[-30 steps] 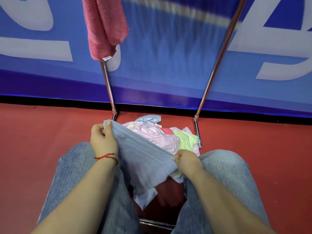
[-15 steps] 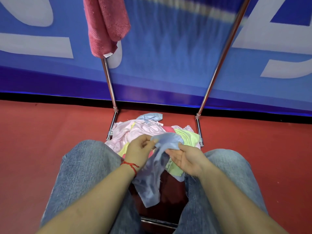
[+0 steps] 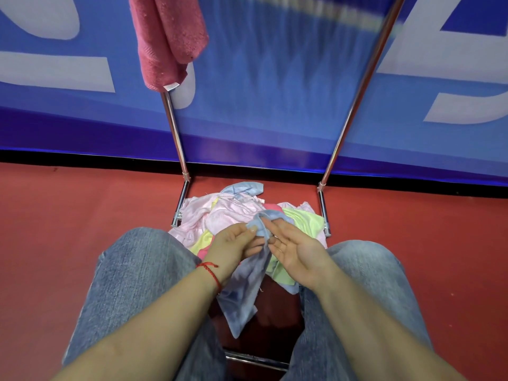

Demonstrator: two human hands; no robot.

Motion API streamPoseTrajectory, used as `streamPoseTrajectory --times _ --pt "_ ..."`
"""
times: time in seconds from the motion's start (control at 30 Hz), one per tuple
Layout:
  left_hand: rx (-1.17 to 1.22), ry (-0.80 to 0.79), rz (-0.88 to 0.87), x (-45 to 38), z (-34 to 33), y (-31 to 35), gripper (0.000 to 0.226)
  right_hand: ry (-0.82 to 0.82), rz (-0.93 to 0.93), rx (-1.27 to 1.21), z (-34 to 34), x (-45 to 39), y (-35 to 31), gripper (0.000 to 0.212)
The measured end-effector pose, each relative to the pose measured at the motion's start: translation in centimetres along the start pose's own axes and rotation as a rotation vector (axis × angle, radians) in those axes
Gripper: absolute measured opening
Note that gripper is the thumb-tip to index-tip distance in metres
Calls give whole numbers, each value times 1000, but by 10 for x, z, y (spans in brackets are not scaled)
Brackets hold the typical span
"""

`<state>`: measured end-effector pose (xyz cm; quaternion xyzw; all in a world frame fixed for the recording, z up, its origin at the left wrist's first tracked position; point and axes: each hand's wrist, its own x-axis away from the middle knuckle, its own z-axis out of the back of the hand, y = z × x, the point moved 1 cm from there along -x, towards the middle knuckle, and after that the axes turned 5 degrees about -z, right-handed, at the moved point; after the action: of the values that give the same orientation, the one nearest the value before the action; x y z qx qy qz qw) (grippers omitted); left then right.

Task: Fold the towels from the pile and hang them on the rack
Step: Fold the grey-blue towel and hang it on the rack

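- Head view shows a chrome metal tube rack (image 3: 354, 97) standing on the red floor (image 3: 68, 215) in front of a blue banner wall with white shapes (image 3: 275, 92).
- Between the two low side bars of the rack lies a loose pile of pale pink, yellow-green and light blue towels (image 3: 233, 207); it rests on the floor inside the frame of the rack.
- One dark pink terry towel (image 3: 167, 37) hangs folded at the upper left of the rack, over the left pole.
- The person sits with both knees in faded blue jeans (image 3: 143, 270), one on each side of the pile.
- The left hand (image 3: 233, 243), with a red string bracelet (image 3: 210, 270) on the wrist, pinches the top of a thin light blue towel (image 3: 244, 287) between thumb and fingers.
- The right hand (image 3: 294, 251) is turned palm up, fingers loosely spread; the fingertips touch the same upper edge, but a firm grip I cannot tell.
- The light blue towel hangs down crumpled between the knees, just in front of the pile.
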<state>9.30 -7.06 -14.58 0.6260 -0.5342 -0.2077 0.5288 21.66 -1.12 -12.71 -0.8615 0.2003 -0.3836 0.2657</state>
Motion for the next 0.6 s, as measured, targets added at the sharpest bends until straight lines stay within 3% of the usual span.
streamPoseTrajectory --times 0.33,0.43,0.53,0.6 --pt "-117 -39 60 -4 4 -3 17 278 497 844 4 0 7 40" --pt "-131 -39 92 -4 7 -2 15 288 692 1152 7 -1 8 32" --pt "-68 -39 186 -6 9 0 6 316 762 1210 8 -2 8 15" --pt "-48 -29 232 -7 10 0 9 323 747 1225 10 -3 8 21"
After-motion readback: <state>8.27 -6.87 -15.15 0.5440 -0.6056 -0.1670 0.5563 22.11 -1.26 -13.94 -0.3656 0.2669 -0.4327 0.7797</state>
